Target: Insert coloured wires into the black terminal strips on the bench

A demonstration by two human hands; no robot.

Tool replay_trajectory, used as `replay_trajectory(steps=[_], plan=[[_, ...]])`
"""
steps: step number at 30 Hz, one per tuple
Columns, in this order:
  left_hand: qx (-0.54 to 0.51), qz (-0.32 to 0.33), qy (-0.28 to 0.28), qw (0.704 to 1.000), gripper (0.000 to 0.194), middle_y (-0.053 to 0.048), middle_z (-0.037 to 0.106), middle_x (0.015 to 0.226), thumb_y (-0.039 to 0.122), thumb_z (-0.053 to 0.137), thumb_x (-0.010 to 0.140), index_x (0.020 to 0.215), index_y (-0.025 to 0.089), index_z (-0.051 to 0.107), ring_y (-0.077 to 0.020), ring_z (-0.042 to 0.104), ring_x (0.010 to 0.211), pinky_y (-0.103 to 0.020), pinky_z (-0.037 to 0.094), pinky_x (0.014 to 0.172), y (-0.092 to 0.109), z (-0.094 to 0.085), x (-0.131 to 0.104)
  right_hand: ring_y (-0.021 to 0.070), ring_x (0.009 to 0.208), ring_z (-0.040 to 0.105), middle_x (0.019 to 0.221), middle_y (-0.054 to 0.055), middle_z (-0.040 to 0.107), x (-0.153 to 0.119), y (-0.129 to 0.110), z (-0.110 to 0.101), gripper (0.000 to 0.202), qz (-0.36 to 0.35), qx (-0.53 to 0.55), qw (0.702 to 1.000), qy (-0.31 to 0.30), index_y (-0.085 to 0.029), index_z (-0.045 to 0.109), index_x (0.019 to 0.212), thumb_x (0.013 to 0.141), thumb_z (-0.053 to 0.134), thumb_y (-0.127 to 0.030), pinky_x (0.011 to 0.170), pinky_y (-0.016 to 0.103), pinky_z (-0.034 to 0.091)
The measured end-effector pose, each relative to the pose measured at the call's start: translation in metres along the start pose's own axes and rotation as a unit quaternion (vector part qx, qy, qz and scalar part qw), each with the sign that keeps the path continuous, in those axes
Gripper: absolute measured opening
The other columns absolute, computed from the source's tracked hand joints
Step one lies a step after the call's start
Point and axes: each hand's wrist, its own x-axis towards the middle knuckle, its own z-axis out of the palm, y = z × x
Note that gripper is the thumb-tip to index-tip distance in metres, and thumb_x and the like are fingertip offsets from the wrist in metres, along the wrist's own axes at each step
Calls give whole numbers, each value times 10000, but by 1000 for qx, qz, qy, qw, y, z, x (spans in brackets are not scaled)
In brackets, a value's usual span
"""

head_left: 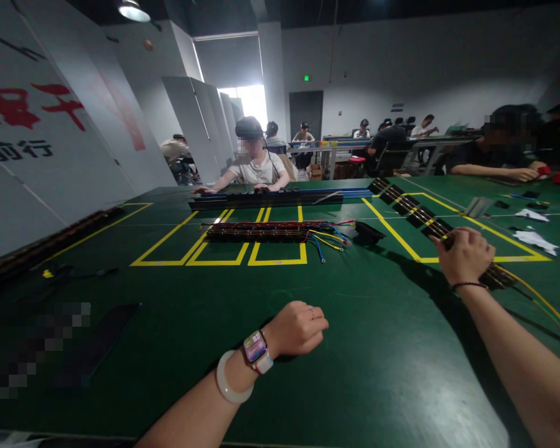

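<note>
My right hand (466, 254) is wrapped round a long black segmented strip with wires (417, 214), which runs diagonally across the right part of the green table (354, 298). Yellow wires (536, 295) trail from the strip's near end. Low over the table's middle, my left hand (298, 328) has its fingers curled together; whether anything is inside is hidden. Beyond it lies a wired black bundle (261, 232), with blue, yellow and red wire ends (329, 241) spread at its right.
Yellow tape outlines (280, 262) mark the table. A black cup-like piece (368, 233) lies right of the bundle. Dark rails (270, 199) lie near a person (261, 165) across the table. Another person's hands (525, 174) are at the far right. A dark strip (51, 239) runs along the left.
</note>
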Motion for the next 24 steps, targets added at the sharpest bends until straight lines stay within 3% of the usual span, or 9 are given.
replay_trajectory(steps=[6, 12, 17, 24], plan=[[5, 1, -6, 1000, 183, -36, 612, 806, 193, 410, 837, 841, 153, 589, -122, 550, 716, -264, 381, 624, -1, 0, 1, 236, 900, 457, 1066, 122, 557, -19, -92, -45, 294, -153, 155, 976, -18, -161, 540, 937, 837, 532, -437, 755, 341, 246], [11, -2, 0, 1000, 164, -33, 614, 819, 195, 425, 828, 837, 159, 584, -128, 558, 742, -275, 394, 641, -1, 0, 1, 201, 850, 512, 980, 75, 570, -63, -191, -98, 209, -272, 307, 904, -123, -181, 519, 894, 863, 521, -388, 737, 311, 308], [27, 9, -5, 1000, 171, -43, 601, 777, 205, 419, 825, 811, 158, 583, -143, 548, 716, -286, 396, 637, 1, 1, 1, 198, 796, 518, 880, 58, 556, -84, -250, -127, 299, -295, 368, 861, -192, -187, 500, 856, 842, 531, -484, 728, 317, 326], [17, 14, 15, 1000, 188, -50, 599, 742, 214, 422, 818, 795, 154, 598, -155, 553, 712, -296, 406, 647, 2, 2, 1, 239, 885, 520, 933, 83, 543, -89, -322, -146, 341, -294, 388, 831, -270, -187, 505, 889, 810, 561, -515, 752, 355, 358]])
